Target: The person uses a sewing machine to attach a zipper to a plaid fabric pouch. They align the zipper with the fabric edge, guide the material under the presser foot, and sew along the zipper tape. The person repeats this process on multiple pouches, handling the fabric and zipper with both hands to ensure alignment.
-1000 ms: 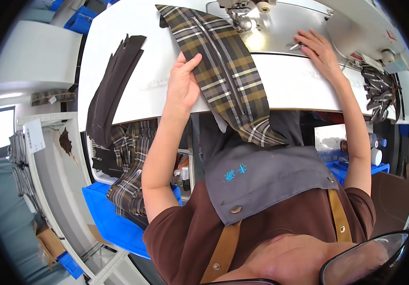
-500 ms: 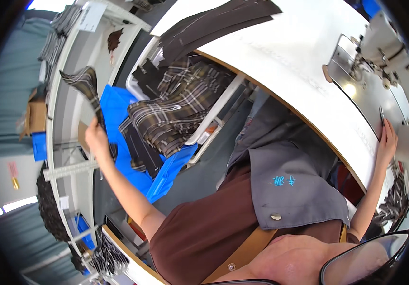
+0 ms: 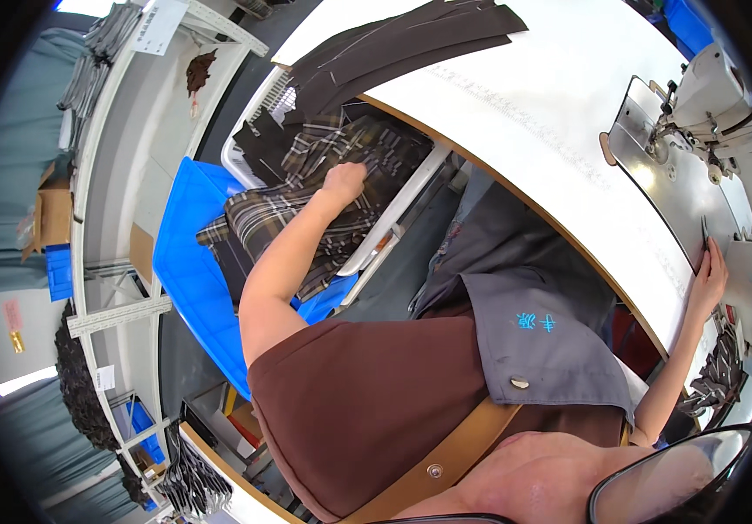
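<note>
Left hand curled over brown-black plaid cloth pile; grip, can't tell. Pile beside white table's front edge, near left corner, presumably for reach. Right hand, fingers closed round slim silver metal tool, toward right end, likely for handiness.

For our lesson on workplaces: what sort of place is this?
Probably a garment sewing workshop: a sewing machine at a white table, piled plaid cloth and dark cloth strips.
</note>
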Demonstrator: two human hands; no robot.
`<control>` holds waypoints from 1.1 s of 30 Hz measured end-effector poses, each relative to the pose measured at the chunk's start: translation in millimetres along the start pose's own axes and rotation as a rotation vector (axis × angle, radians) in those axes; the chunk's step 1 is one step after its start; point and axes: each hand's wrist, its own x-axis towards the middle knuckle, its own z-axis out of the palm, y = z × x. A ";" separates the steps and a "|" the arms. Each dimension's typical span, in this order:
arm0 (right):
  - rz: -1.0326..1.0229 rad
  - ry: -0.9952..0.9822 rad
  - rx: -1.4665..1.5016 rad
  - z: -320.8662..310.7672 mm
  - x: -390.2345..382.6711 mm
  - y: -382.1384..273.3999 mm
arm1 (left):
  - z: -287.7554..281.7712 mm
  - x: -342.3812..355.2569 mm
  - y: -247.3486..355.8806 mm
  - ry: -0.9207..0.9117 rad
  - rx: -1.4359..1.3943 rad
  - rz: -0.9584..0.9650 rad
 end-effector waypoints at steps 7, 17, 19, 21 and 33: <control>-0.063 0.085 -0.114 2.7 3.3 7.0 | -51.4 -33.8 -76.0 0.513 -0.993 -0.385; -0.122 -0.417 1.039 -58.8 2.1 -217.3 | -224.6 -88.5 159.2 0.772 -1.746 0.520; -0.187 -0.430 1.390 -65.0 3.7 -267.9 | -240.4 -70.2 189.8 1.085 -1.069 0.620; -0.175 -0.385 1.477 -72.4 10.9 -301.5 | -254.2 -41.6 207.1 1.508 -0.167 0.428; 0.311 -0.571 1.323 -26.4 6.1 -206.6 | -262.9 28.3 289.7 1.011 -0.560 0.584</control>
